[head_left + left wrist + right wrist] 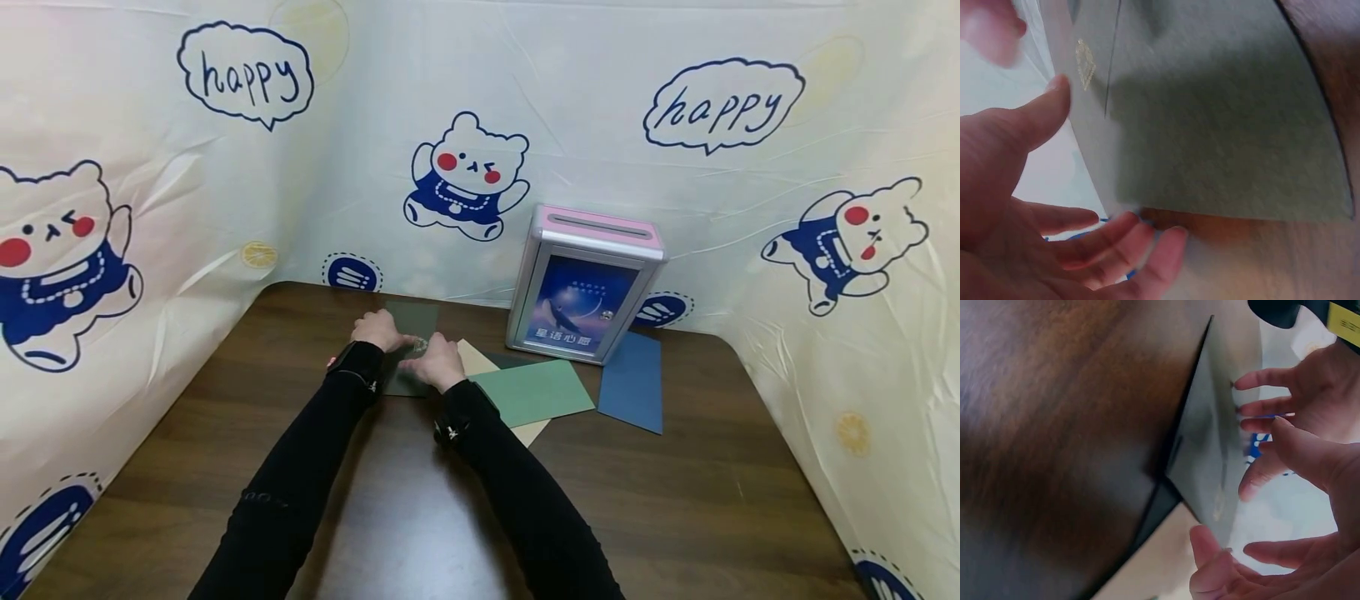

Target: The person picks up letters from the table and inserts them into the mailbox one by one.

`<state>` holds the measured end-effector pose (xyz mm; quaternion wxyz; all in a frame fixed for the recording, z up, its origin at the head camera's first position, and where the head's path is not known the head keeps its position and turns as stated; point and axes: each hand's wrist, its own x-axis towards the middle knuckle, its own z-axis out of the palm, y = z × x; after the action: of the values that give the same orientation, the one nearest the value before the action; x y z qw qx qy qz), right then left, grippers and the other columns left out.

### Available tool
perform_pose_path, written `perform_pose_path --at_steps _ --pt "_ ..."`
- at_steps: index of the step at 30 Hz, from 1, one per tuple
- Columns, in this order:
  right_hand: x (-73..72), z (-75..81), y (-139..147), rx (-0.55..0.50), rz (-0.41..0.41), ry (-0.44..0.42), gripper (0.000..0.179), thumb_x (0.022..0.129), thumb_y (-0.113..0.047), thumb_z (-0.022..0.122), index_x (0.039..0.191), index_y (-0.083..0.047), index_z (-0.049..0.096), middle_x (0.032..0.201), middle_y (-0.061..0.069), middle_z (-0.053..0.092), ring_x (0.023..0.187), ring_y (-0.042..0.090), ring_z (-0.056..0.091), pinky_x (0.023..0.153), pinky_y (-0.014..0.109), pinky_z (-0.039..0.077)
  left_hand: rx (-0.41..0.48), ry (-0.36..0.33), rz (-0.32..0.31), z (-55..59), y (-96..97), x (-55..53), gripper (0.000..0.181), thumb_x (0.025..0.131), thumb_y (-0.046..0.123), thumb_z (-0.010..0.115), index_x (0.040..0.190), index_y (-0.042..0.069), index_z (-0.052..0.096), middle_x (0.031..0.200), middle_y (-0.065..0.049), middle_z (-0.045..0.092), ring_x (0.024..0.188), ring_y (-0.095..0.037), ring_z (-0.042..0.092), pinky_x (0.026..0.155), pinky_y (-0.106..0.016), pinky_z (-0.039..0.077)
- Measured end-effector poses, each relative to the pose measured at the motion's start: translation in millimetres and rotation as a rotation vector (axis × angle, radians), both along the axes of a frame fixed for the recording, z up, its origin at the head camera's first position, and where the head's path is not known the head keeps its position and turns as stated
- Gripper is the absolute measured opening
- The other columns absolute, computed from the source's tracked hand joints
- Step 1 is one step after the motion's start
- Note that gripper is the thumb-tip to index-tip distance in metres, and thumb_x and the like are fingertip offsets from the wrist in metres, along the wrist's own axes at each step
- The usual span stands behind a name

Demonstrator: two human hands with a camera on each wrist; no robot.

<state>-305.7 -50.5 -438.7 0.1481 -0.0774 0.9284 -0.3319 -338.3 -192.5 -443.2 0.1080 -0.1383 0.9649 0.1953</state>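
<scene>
A dark grey-green envelope (411, 317) lies flat near the table's back edge, with a gold emblem (1085, 65) and a thin straight line beside it. My left hand (378, 331) is over its left side, thumb stretched toward the emblem and the other fingers loosely bent by the edge. From the right, my right hand (438, 362) reaches over the envelope, fingers apart and lightly bent. Nothing is gripped by either hand. In the right wrist view, the left fingertips (1244, 411) meet the envelope's far edge; whether the right fingertips touch it I cannot tell.
Right of the hands lie a light green envelope (532, 392), a cream one (474, 358) partly beneath it, and a blue one (633, 383). A pink-and-silver box (585, 283) with a top slot stands behind them. A printed cloth (360, 167) surrounds the wooden table (405, 517).
</scene>
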Motion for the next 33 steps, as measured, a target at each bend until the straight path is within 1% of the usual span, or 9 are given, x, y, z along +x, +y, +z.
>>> perform_pose_path --at_steps 5,8,11,15,19,23,27,30,33 --pt "-3.8 -3.7 -4.9 -0.018 -0.080 -0.035 0.077 0.083 -0.035 0.074 0.142 -0.001 0.037 0.133 0.025 0.046 0.120 0.038 0.048 0.090 0.045 0.047 -0.029 -0.052 0.049 -1.6 3.8 -5.4 0.092 0.081 0.049 0.071 0.139 -0.011 0.032 0.128 -0.036 0.039 0.110 -0.050 0.042 0.088 -0.053 0.044" --pt "-6.7 -5.2 -5.7 -0.025 -0.059 -0.039 0.072 0.085 -0.031 0.072 0.140 -0.001 0.039 0.128 0.023 0.051 0.115 0.037 0.052 0.086 0.043 0.048 -0.030 -0.070 0.070 -2.6 4.5 -6.3 0.093 0.082 0.046 0.071 0.143 -0.009 0.026 0.130 -0.037 0.036 0.113 -0.052 0.041 0.090 -0.054 0.044" --pt "-8.8 -6.9 -3.5 -0.113 -0.033 -0.079 0.071 0.085 -0.024 0.072 0.142 0.001 0.037 0.129 0.020 0.051 0.115 0.035 0.051 0.084 0.041 0.048 -0.008 -0.088 0.081 -4.8 3.7 -5.9 0.096 0.084 0.044 0.070 0.147 -0.006 0.018 0.134 -0.039 0.030 0.119 -0.054 0.037 0.093 -0.056 0.041" --pt "-13.7 -8.2 1.8 -0.281 -0.069 -0.218 0.070 0.085 -0.019 0.074 0.141 0.001 0.037 0.125 0.018 0.052 0.107 0.032 0.054 0.083 0.041 0.046 0.022 -0.102 0.093 -8.8 1.0 -4.3 0.098 0.085 0.043 0.070 0.149 -0.004 0.012 0.138 -0.039 0.027 0.122 -0.055 0.034 0.097 -0.057 0.038" --pt "-20.7 -10.5 7.7 -0.375 -0.129 -0.348 0.060 0.088 -0.019 0.071 0.137 0.000 0.043 0.111 0.014 0.056 0.079 0.024 0.061 0.066 0.035 0.044 0.038 -0.115 0.102 -10.1 -1.2 -0.9 0.103 0.083 0.046 0.071 0.149 -0.004 0.010 0.140 -0.039 0.024 0.124 -0.055 0.033 0.098 -0.058 0.036" --pt "-23.9 -13.6 12.9 -0.419 -0.153 -0.394 0.042 0.088 -0.017 0.070 0.124 -0.001 0.056 0.098 0.009 0.058 0.059 0.018 0.056 0.050 0.029 0.036 0.057 -0.126 0.095 -7.8 -0.9 3.8 0.109 0.080 0.051 0.072 0.149 -0.004 0.008 0.142 -0.039 0.021 0.127 -0.054 0.029 0.100 -0.058 0.034" --pt "-22.0 -13.1 14.1 -0.387 -0.139 -0.370 0.024 0.088 -0.019 0.070 0.104 -0.001 0.069 0.071 0.004 0.055 0.051 0.014 0.047 0.046 0.025 0.030 0.070 -0.123 0.075 -4.0 -1.8 8.1 0.108 0.082 0.052 0.069 0.149 -0.005 0.007 0.143 -0.040 0.019 0.129 -0.054 0.027 0.101 -0.059 0.032" --pt "-21.7 -13.1 12.7 -0.355 -0.149 -0.361 0.019 0.088 -0.022 0.070 0.082 -0.003 0.069 0.053 0.000 0.044 0.046 0.013 0.037 0.043 0.025 0.026 0.081 -0.111 0.059 -3.2 -5.0 11.0 0.105 0.084 0.052 0.067 0.149 -0.006 0.008 0.143 -0.041 0.018 0.129 -0.054 0.026 0.102 -0.059 0.031" --pt "-23.5 -14.7 12.1 -0.376 -0.166 -0.372 0.022 0.088 -0.020 0.070 0.072 -0.007 0.064 0.050 -0.002 0.037 0.043 0.013 0.031 0.042 0.027 0.024 0.113 -0.094 0.044 -0.9 -8.3 15.4 0.102 0.085 0.051 0.066 0.148 -0.007 0.010 0.143 -0.040 0.018 0.129 -0.054 0.025 0.102 -0.060 0.031"
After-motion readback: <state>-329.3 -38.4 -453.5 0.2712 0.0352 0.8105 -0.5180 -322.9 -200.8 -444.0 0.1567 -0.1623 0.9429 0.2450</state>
